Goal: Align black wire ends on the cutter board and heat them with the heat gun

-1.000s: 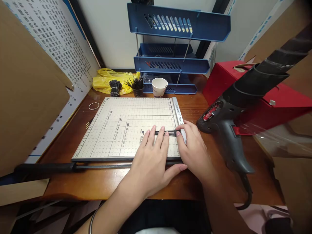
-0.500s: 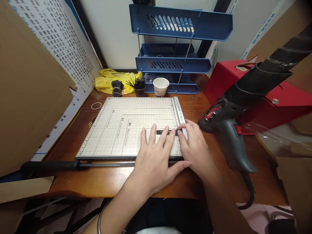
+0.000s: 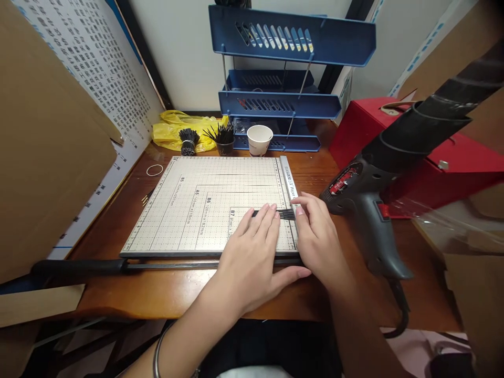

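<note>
A cream paper cutter board (image 3: 189, 210) with printed grid lines lies on the wooden table. Short black strands (image 3: 286, 214) lie side by side on its right part, their ends near the metal rail (image 3: 289, 178). Flat on top of the strands rests my left hand (image 3: 254, 252), fingers stretched out and close to each other, thumb spread to the right. My right hand (image 3: 317, 236) is at the board's right edge, fingertips by the rail and the strand ends, fingers slightly bent. I cannot make out anything held in it. The cutter's black handle (image 3: 82, 267) lies low along the front.
Behind the board stand a bundle of black strands (image 3: 189, 142), a dark cup of strands (image 3: 225, 144), a white paper cup (image 3: 260, 140) and a blue rack (image 3: 279, 104). A heat gun (image 3: 374, 210) and red box (image 3: 464, 152) are on the right.
My left hand's fingers have come closer together over the strands. My right hand has shifted slightly right, and more of the strand ends shows between the hands.
</note>
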Motion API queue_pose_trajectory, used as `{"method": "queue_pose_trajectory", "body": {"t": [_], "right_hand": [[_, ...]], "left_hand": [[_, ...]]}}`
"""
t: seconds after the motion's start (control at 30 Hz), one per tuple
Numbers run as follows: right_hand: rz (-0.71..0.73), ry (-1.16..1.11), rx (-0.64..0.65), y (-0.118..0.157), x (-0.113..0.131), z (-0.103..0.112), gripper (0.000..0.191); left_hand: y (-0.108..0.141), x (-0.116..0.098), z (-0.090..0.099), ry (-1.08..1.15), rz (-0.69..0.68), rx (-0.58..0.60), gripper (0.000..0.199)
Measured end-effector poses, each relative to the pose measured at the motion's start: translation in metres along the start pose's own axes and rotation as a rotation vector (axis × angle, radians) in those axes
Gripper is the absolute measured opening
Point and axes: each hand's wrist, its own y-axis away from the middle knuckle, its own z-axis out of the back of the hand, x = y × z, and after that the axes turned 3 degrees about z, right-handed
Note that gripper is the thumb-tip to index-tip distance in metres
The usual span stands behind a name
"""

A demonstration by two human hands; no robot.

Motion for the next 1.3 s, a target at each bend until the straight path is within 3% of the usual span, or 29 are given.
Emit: {"method": "queue_pose_trajectory", "body": {"t": [0.23, 0.47, 0.67, 1.13, 1.3], "right_hand": [[-0.042, -0.043, -0.040, -0.003, 0.000, 0.002, 0.030], [-0.180, 0.050, 0.169, -0.013, 0.012, 0.004, 0.047], [-0.273, 0.160, 0.250, -0.014, 0.025, 0.009, 0.045], [-0.293, 0.254, 0.224, -0.016, 0.032, 0.006, 0.044], [-0.251, 0.156, 0.252, -0.012, 0.028, 0.009, 0.052]], "left_hand": [[-0.003, 0.012, 0.002, 0.030, -0.088, 0.026, 0.101], [-0.003, 0.011, 0.002, 0.064, -0.086, 0.019, 0.103], [-0.003, 0.010, 0.001, 0.069, -0.091, -0.001, 0.100], [-0.002, 0.008, 0.002, 0.107, -0.076, -0.040, 0.097], [-0.003, 0.007, 0.001, 0.114, -0.056, -0.042, 0.099]]}}
